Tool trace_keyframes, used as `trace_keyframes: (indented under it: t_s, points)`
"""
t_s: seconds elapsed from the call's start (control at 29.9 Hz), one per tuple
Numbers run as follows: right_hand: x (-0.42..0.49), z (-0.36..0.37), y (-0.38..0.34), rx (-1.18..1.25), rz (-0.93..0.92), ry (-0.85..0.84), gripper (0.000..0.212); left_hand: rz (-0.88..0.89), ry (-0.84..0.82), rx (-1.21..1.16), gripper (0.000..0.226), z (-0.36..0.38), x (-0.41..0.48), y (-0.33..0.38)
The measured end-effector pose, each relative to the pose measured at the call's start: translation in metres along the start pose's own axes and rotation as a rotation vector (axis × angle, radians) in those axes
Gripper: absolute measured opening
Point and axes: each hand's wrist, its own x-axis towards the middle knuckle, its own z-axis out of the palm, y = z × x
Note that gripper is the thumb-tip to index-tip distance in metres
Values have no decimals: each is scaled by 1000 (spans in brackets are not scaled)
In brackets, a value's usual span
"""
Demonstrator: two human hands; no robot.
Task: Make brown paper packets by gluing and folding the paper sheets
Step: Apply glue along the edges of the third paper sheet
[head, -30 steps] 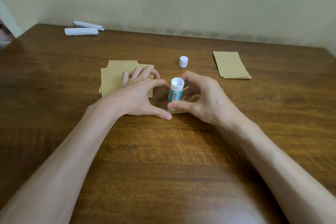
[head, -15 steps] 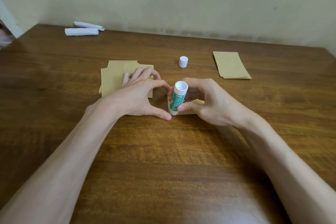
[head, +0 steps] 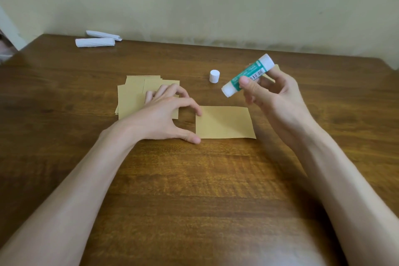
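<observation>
A folded brown paper piece lies flat on the wooden table at the centre. My left hand rests beside it, index finger and thumb touching its left edge, fingers spread. My right hand is raised above and to the right of the paper, gripping a green and white glue stick tilted with its uncapped end pointing down-left. The white cap stands on the table behind the paper. A stack of brown sheets lies left, partly under my left hand.
Two white rolled paper pieces lie at the table's far left corner. More brown paper shows just behind my right hand, mostly hidden. A pale wall runs along the table's far edge.
My right hand lifted the glue stick off the brown paper, up and to the right, uncovering the folded piece. My left hand stayed at the paper's left edge.
</observation>
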Motion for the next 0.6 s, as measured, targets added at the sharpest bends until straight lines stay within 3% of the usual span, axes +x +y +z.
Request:
trace_keyframes:
  t_s: [0.1, 0.27, 0.5, 0.6]
  points:
    - [0, -2, 1, 50, 55, 55, 32, 7, 96, -140, 54, -1, 0, 5]
    - [5, -5, 11, -24, 176, 94, 35, 48, 416, -323, 19, 1, 4, 9]
    - [32, 6, 19, -205, 106, 131, 29, -46, 673, -271, 7, 4, 9, 3]
    - [45, 16, 25, -279, 55, 166, 28, -38, 687, -288, 21, 5, 10, -1]
